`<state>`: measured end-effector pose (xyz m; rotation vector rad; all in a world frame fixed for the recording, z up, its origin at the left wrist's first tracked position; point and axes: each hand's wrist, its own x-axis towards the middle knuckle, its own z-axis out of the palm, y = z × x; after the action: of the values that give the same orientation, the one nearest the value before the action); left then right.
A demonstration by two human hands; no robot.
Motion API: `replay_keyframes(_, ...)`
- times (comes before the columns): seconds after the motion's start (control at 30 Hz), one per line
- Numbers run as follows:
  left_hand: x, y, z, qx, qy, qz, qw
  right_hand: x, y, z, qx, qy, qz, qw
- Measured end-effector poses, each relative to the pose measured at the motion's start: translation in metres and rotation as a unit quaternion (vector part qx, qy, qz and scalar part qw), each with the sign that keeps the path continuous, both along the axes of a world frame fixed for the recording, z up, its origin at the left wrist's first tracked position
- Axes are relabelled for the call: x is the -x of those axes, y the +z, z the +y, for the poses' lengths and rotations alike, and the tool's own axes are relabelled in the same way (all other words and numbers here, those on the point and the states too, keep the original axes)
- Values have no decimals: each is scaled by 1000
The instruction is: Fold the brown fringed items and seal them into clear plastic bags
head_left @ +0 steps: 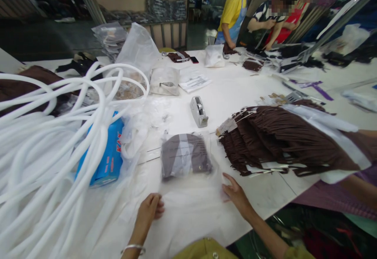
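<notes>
In front of me on the white table (256, 196) lies a clear plastic bag (188, 190) with a folded dark brown item (198, 153) inside, a pale strip across its middle. My left hand (150, 208) is closed at the bag's near left corner, fingers curled on the film. My right hand (235, 194) pinches the bag's right edge between thumb and fingers. Beyond the bag stands a grey tape dispenser (199, 111).
Coiled white tubing (101, 133) spreads over the left side, partly covering a blue packet (108, 160). Brown fringed material (265, 137) is heaped at right. A filled plastic bag (165, 81) lies farther back. A co-worker in yellow (232, 9) and others stand at the far side.
</notes>
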<state>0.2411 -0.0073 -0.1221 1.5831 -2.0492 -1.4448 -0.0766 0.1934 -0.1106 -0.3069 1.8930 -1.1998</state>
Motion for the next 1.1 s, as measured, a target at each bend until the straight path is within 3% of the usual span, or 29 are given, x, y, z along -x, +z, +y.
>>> replay_keyframes(0.07, -25, 3, 8, 107, 1, -30, 994, 8, -3, 16, -3, 48, 99, 994)
replay_keyframes(0.1, -34, 6, 12, 205, -38, -41, 977, 14, -5, 24, 0, 93, 163, 982)
replay_keyframes(0.13, -39, 9, 15, 315, -104, -52, 942, 20, -7, 31, 10, 149, 234, 961)
replay_keyframes(0.2, -40, 12, 18, 489, -268, -73, 827, 31, -12, 38, 43, 271, 384, 882)
replay_keyframes(0.27, -32, 11, 15, 550, -368, -84, 745, 38, -14, 33, 81, 343, 517, 780)
replay_keyframes(0.33, -22, 6, 9, 559, -383, -74, 731, 41, -13, 20, 109, 367, 598, 704)
replay_keyframes(0.4, -16, 0, 1, 525, -364, -40, 768, 39, -6, 6, 152, 390, 615, 669)
replay_keyframes(0.43, -15, -2, -2, 491, -341, -14, 801, 38, -2, 1, 172, 405, 601, 668)
replay_keyframes(0.5, -15, -1, -8, 411, -277, 39, 868, 36, 8, -7, 201, 423, 532, 706)
replay_keyframes(0.57, -13, 7, -13, 323, -194, 61, 924, 32, 17, -12, 202, 395, 402, 801)
replay_keyframes(0.63, -8, 22, -17, 232, -105, 52, 966, 28, 23, -19, 169, 297, 236, 910)
replay_keyframes(0.7, 1, 37, -22, 163, -29, 43, 985, 23, 24, -29, 128, 186, 120, 967)
replay_keyframes(0.83, 25, 50, -29, 179, 35, 12, 983, 14, 15, -52, 91, 65, 112, 987)
replay_keyframes(0.97, 49, 37, -42, 215, 63, -84, 971, 7, 6, -68, 41, -16, 145, 988)
replay_keyframes(1.1, 63, 23, -60, 216, 31, -190, 957, 2, -1, -79, -18, -21, 191, 981)
